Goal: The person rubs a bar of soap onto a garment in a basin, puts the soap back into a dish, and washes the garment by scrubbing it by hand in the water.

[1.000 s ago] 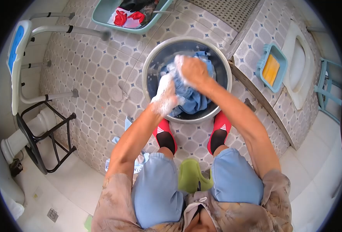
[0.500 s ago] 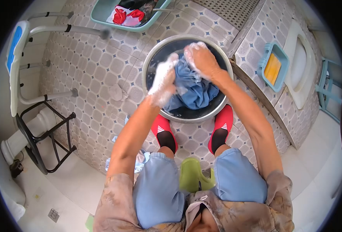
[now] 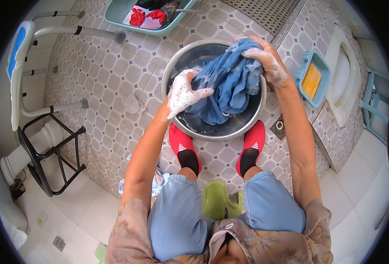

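Blue wet cloth is bunched up over a round metal basin between my feet. My right hand grips its upper right part near the basin's right rim, with suds on the fingers. Thick white foam covers my left hand, which is at the cloth's left side with thumb and fingers spread apart; some fingertips are hidden behind the cloth. Dark soapy water shows in the basin around the cloth.
A teal tub with red, white and dark clothes stands at the top. To the right are a blue soap basket, a squat toilet and a step edge. A black-framed stool and a shower chair are left.
My right hand has moved right and up, lifting and pulling the cloth towards the basin's right rim. My left hand has turned and its fingers have opened beside the cloth.
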